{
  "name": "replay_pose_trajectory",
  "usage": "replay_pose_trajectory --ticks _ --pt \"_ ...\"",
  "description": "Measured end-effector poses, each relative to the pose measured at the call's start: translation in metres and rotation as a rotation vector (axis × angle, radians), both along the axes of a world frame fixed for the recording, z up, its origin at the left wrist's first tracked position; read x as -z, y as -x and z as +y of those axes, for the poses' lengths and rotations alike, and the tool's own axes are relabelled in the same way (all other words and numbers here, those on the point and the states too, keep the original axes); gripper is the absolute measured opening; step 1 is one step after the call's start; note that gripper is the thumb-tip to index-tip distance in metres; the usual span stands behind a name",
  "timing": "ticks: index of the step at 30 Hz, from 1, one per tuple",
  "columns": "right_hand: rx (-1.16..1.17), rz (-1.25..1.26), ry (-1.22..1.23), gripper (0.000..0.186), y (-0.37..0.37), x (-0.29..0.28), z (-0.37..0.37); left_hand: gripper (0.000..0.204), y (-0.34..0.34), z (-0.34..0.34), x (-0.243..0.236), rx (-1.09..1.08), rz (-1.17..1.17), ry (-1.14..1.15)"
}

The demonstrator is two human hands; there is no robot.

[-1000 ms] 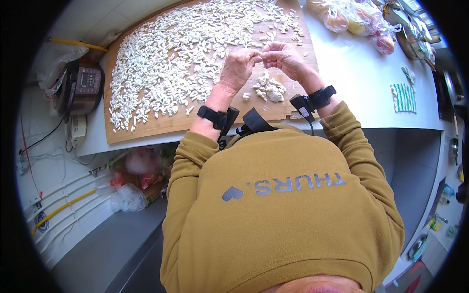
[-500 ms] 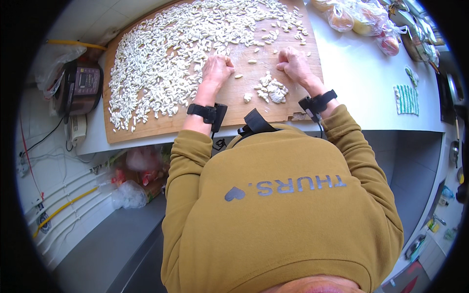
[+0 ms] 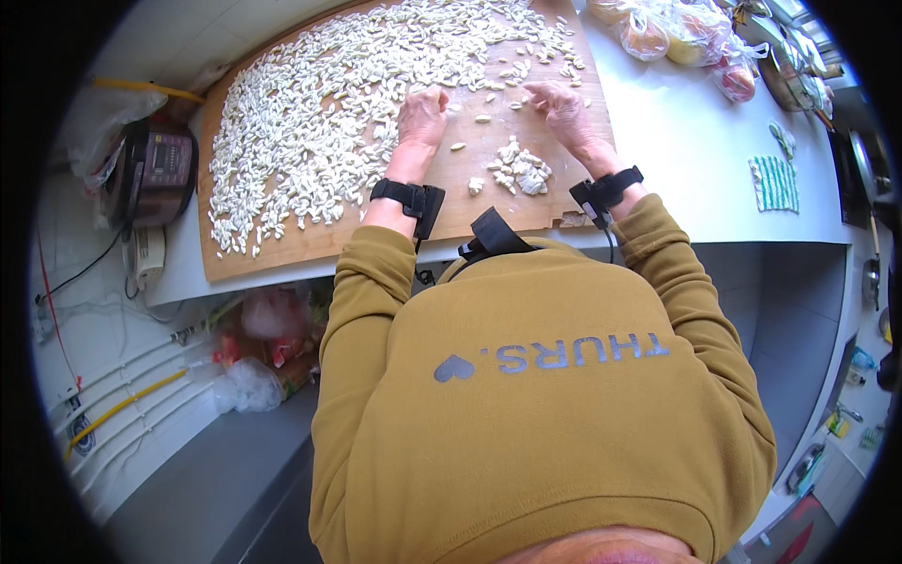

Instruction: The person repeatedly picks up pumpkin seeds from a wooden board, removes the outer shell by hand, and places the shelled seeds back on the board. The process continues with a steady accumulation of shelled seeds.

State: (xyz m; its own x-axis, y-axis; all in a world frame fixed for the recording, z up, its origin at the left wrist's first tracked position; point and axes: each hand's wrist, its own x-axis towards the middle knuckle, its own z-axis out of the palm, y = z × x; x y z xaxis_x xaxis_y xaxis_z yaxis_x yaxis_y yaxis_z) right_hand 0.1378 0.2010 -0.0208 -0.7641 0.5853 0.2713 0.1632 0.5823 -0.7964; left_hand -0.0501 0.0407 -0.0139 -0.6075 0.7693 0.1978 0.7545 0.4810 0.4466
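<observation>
Small pale dough-like pieces (image 3: 310,141) cover most of a wooden board (image 3: 451,202). My left hand (image 3: 423,120) is closed in a loose fist at their right edge, its fingertips turned away and whatever they hold hidden. My right hand (image 3: 566,117) hovers over the board's right side, the index finger stretched left and the thumb a little apart from it, with nothing visible between them. A single piece (image 3: 515,105) lies just left of those fingertips. Closer to me, between my wrists, sits a small heap of pieces (image 3: 507,167) with a larger lump (image 3: 533,180) at its right.
Right of the board, the white counter (image 3: 686,160) carries plastic bags of fruit (image 3: 691,38) and a green-striped cloth (image 3: 774,183). A dark cooker (image 3: 164,169) stands at the left. The board's near edge is chipped beside my right wrist.
My left hand has moved away from me and slightly right. My right hand has shifted a little farther off, and its index finger now stretches left instead of being curled in.
</observation>
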Motion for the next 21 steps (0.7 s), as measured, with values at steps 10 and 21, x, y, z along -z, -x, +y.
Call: replay_pose_trajectory --ticks 10,21 --pt "-0.401 -0.306 -0.122 0.012 -0.006 -0.015 -0.022 0.016 -0.051 -0.008 -0.009 0.249 -0.184 -0.143" --pt "-0.125 -0.13 0.58 0.014 -0.021 -0.031 -0.013 0.022 -0.068 0.002 -0.016 0.257 -0.67 -0.168"
